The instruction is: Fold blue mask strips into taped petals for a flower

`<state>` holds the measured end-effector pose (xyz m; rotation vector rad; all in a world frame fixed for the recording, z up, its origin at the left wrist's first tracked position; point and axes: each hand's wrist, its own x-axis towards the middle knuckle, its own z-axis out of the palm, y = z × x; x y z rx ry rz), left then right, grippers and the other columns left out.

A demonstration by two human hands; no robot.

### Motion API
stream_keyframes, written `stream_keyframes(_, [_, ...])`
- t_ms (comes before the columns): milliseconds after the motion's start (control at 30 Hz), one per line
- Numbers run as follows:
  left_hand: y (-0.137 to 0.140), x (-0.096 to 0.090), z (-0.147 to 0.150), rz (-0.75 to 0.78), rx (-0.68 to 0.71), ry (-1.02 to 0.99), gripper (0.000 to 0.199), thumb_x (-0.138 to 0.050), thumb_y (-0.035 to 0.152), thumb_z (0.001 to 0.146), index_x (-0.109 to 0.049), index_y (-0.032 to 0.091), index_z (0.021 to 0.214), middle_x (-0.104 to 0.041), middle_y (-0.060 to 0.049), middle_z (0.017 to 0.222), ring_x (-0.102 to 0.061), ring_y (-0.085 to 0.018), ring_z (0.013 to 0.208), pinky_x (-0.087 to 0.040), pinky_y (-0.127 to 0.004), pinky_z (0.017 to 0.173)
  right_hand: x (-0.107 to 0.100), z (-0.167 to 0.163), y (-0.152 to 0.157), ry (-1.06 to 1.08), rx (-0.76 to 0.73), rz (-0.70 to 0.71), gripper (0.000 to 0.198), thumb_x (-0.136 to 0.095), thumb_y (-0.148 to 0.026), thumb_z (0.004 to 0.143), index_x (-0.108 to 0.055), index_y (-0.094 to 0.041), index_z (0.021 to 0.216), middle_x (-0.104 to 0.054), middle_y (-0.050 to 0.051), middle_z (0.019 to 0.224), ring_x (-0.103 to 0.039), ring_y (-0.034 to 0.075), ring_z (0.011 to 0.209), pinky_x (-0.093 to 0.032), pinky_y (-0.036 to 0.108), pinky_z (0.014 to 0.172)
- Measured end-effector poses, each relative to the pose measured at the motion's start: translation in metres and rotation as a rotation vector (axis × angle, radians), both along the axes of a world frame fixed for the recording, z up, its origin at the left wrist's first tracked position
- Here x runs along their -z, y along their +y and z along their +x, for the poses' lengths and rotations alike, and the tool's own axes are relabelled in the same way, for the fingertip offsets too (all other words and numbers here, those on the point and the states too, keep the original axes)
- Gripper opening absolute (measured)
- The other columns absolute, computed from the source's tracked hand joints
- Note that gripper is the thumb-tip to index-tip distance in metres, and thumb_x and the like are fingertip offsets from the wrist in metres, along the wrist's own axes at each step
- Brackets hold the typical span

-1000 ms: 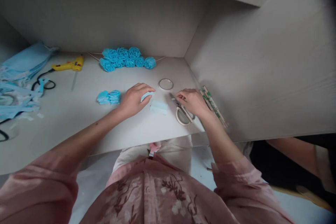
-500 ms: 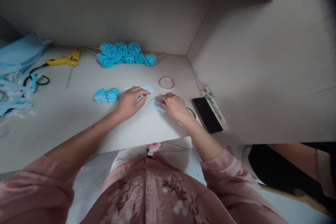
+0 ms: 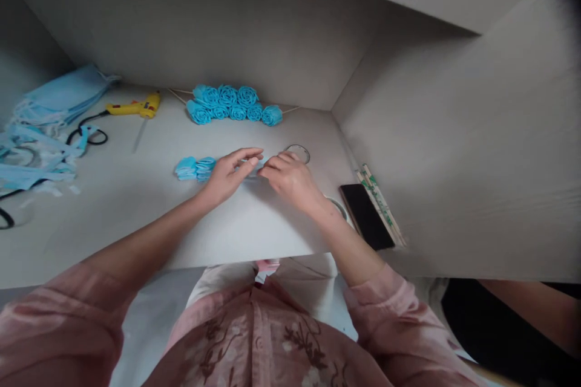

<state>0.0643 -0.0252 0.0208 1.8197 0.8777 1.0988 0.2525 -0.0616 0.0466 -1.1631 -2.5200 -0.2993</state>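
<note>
My left hand (image 3: 230,174) rests low over the table, fingers stretched forward and thumb apart from them. Between the hands lies a pale blue piece of thin material (image 3: 255,170), mostly covered by my fingers. My right hand (image 3: 290,180) has its fingers bent and pressed together at the edge of that piece; whatever is in them is hidden. Two folded blue bundles (image 3: 195,169) sit just left of my left hand. A thin metal ring (image 3: 299,153) lies beyond my right hand, which partly covers it.
Blue rolled flowers (image 3: 227,104) on sticks lie along the back wall. Further left are a yellow glue gun (image 3: 134,108), blue face masks (image 3: 66,97) and cut scraps (image 3: 39,160). A phone (image 3: 367,216), wrapped chopsticks (image 3: 384,205) and a tape roll (image 3: 338,208) lie right.
My right hand has moved left, closer to my left hand, over the pale pieces. The whole view has shifted, so the table's things sit lower and further right.
</note>
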Motion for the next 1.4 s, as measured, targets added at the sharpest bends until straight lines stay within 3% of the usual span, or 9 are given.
stream_keyframes(133, [-0.007,-0.007,0.001,0.364,-0.066,0.109,0.023,-0.053,0.029,0.091,-0.07,0.02,0.103,-0.069,-0.009,0.111,-0.062,-0.021,0.105,-0.049,-0.037,0.093,0.003,-0.018,0.001,-0.126,0.061,0.045,0.026,-0.048,-0.011,0.095,-0.071,-0.021,0.089,-0.067,0.004,0.084,-0.056,0.019,0.089,-0.024,0.052,0.115])
stream_keyframes(267, [-0.014,-0.011,0.003,0.529,-0.004,0.186,0.026,-0.045,0.018,0.093,-0.07,0.019,0.103,-0.069,-0.01,0.109,-0.061,-0.021,0.103,-0.048,-0.038,0.091,0.007,-0.033,0.001,-0.177,0.134,0.013,0.031,-0.047,-0.005,0.09,-0.068,-0.019,0.071,-0.062,0.006,0.074,-0.057,0.023,0.091,-0.017,0.06,0.119])
stream_keyframes(567, [-0.014,-0.016,0.0,0.531,0.073,0.171,0.012,-0.051,0.016,0.087,-0.063,0.018,0.086,-0.068,-0.006,0.085,-0.061,-0.019,0.083,-0.048,-0.034,0.077,0.026,-0.045,-0.001,-0.116,0.096,-0.013,0.035,-0.045,-0.009,0.091,-0.068,-0.025,0.07,-0.048,0.002,0.061,-0.056,0.024,0.095,-0.008,0.064,0.122])
stream_keyframes(833, [-0.013,-0.014,0.002,0.58,0.058,0.207,0.011,-0.056,0.021,0.089,-0.064,0.018,0.083,-0.069,-0.006,0.084,-0.06,-0.019,0.081,-0.047,-0.034,0.076,0.025,-0.044,-0.003,-0.082,0.09,-0.058,0.027,-0.047,-0.011,0.092,-0.068,-0.025,0.08,-0.059,0.004,0.077,-0.053,0.025,0.103,-0.003,0.065,0.122])
stream_keyframes(1000, [-0.019,-0.016,0.002,0.592,0.103,0.108,0.019,-0.061,0.032,0.091,-0.066,0.02,0.077,-0.068,-0.004,0.081,-0.061,-0.018,0.079,-0.048,-0.034,0.074,0.019,-0.039,0.001,-0.043,0.117,-0.099,0.025,-0.049,-0.014,0.092,-0.069,-0.027,0.092,-0.064,0.003,0.082,-0.054,0.025,0.106,-0.005,0.06,0.123])
stream_keyframes(1100, [-0.018,-0.019,-0.002,0.539,0.102,0.052,0.018,-0.06,0.037,0.092,-0.068,0.022,0.085,-0.069,-0.004,0.088,-0.062,-0.018,0.085,-0.049,-0.034,0.079,0.009,-0.021,0.004,-0.042,0.167,-0.167,0.025,-0.051,-0.011,0.09,-0.071,-0.025,0.093,-0.068,0.005,0.08,-0.058,0.026,0.104,-0.011,0.061,0.12])
stream_keyframes(1200, [-0.009,-0.018,-0.006,0.372,-0.039,-0.05,0.038,-0.053,0.05,0.093,-0.065,0.021,0.115,-0.067,-0.01,0.112,-0.062,-0.021,0.103,-0.05,-0.037,0.089,-0.002,0.001,0.007,0.13,0.219,-0.283,0.03,-0.051,-0.009,0.088,-0.069,-0.022,0.109,-0.072,0.006,0.096,-0.063,0.023,0.097,-0.028,0.058,0.112])
stream_keyframes(1300, [0.001,-0.009,-0.006,0.09,-0.016,-0.153,0.057,-0.042,0.059,0.094,-0.052,0.021,0.136,-0.061,-0.014,0.13,-0.059,-0.024,0.116,-0.05,-0.04,0.093,-0.011,0.014,0.009,0.41,0.123,-0.514,0.041,-0.055,-0.017,0.086,-0.06,-0.023,0.126,-0.07,0.005,0.112,-0.066,0.018,0.095,-0.049,0.036,0.09])
stream_keyframes(1400, [0.003,-0.001,-0.001,-0.274,0.158,-0.255,0.07,-0.04,0.068,0.091,-0.051,0.019,0.139,-0.065,-0.017,0.125,-0.063,-0.027,0.111,-0.052,-0.041,0.089,-0.015,0.015,0.011,0.58,0.096,-0.622,0.047,-0.058,-0.021,0.084,-0.056,-0.024,0.131,-0.071,0.003,0.102,-0.065,0.016,0.084,-0.049,0.027,0.074])
